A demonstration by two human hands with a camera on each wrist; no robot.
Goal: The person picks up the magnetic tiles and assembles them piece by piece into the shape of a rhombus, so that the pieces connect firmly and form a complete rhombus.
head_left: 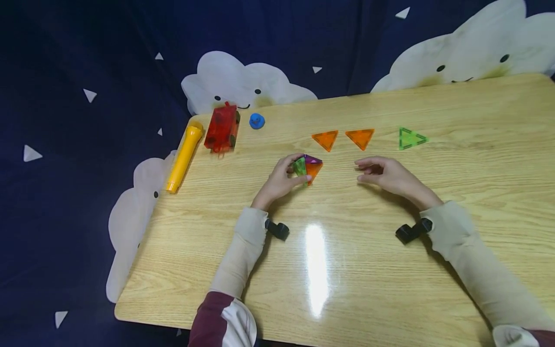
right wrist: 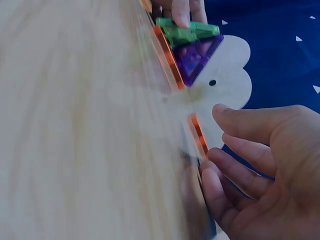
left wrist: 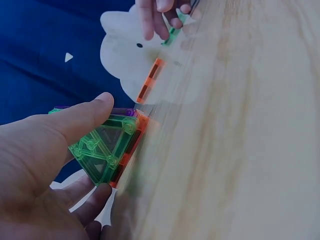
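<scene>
My left hand (head_left: 279,182) grips a green triangular magnetic tile (left wrist: 102,147) between thumb and fingers. Joined to it are a purple triangular tile (right wrist: 196,59) and an orange triangular tile (head_left: 314,169). In the wrist views the orange one lies flat at the tabletop, while the green and purple ones stand up from it, leaning together. To the right, my right hand (head_left: 390,176) hovers low over the table with loosely bent fingers and nothing in them. Part of the green tile is hidden by the left hand.
Beyond the hands lie two loose orange triangles, one left (head_left: 325,140) and one right (head_left: 360,138), and a green triangle (head_left: 412,139). At the left stand a yellow toy microphone (head_left: 185,156), a red translucent toy cart (head_left: 222,128) and a blue duck (head_left: 257,121). Dark cloud-print fabric (head_left: 130,29) borders the table.
</scene>
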